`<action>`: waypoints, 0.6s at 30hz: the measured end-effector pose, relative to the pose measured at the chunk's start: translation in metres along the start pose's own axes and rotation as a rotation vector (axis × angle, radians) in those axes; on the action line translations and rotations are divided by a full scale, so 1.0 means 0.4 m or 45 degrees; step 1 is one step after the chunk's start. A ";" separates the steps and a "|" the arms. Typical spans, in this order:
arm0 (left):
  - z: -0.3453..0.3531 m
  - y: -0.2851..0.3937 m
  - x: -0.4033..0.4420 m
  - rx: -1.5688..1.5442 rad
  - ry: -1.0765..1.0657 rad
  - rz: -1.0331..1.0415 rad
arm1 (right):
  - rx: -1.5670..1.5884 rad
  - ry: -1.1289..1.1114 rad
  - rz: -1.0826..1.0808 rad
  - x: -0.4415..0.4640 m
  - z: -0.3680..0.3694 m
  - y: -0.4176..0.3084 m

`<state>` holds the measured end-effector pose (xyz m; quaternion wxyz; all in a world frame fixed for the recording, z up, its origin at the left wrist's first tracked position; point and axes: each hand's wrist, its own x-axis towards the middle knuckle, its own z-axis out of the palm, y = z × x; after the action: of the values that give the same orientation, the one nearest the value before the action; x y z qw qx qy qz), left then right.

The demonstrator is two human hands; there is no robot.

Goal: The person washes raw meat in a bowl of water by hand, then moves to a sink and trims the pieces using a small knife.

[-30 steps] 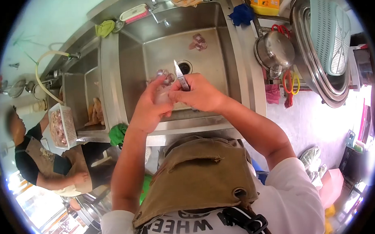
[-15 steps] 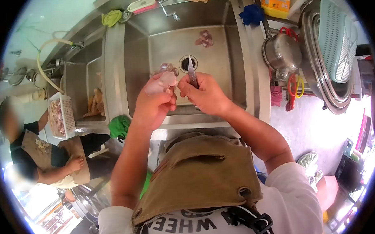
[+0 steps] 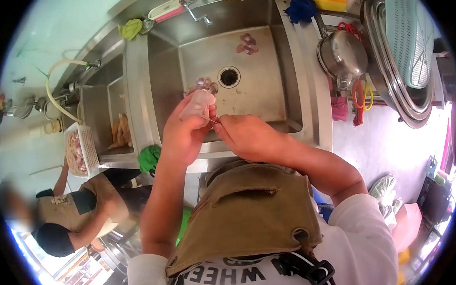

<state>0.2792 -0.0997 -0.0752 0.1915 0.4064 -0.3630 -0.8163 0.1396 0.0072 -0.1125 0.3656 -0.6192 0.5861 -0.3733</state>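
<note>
Over the near side of a steel sink (image 3: 219, 35), my left hand (image 3: 180, 136) is closed around a pale pink piece of raw meat (image 3: 199, 104). My right hand (image 3: 250, 135) grips a small knife (image 3: 213, 121), whose blade shows only as a thin bright line pointing left at the lower edge of the meat. Its handle is hidden in my fist. Just beyond my left hand lie several dark pinkish meat pieces (image 3: 204, 85) on the sink floor. More reddish scraps (image 3: 247, 44) lie toward the far right, past the drain (image 3: 229, 77).
In the left basin are raw poultry pieces (image 3: 120, 132). A white basket (image 3: 89, 150) of meat hangs near a co-worker (image 3: 84, 208). At the right are a steel pot (image 3: 343, 58), scissors (image 3: 359, 95) and large trays (image 3: 393, 51). A green cloth (image 3: 149, 158) hangs on the near edge.
My right hand has turned and come nearer, bringing the blade from pointing up over the drain to the meat in my left hand. The co-worker leans lower. The view shifts slightly.
</note>
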 end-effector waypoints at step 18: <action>0.023 -0.017 -0.016 0.047 0.073 0.058 | -0.147 -0.026 -0.128 0.001 0.001 0.049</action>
<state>0.2757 -0.0873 -0.0731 0.2129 0.4247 -0.3815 -0.7930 0.1310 0.0061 -0.1302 0.3158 -0.6718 0.5711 -0.3505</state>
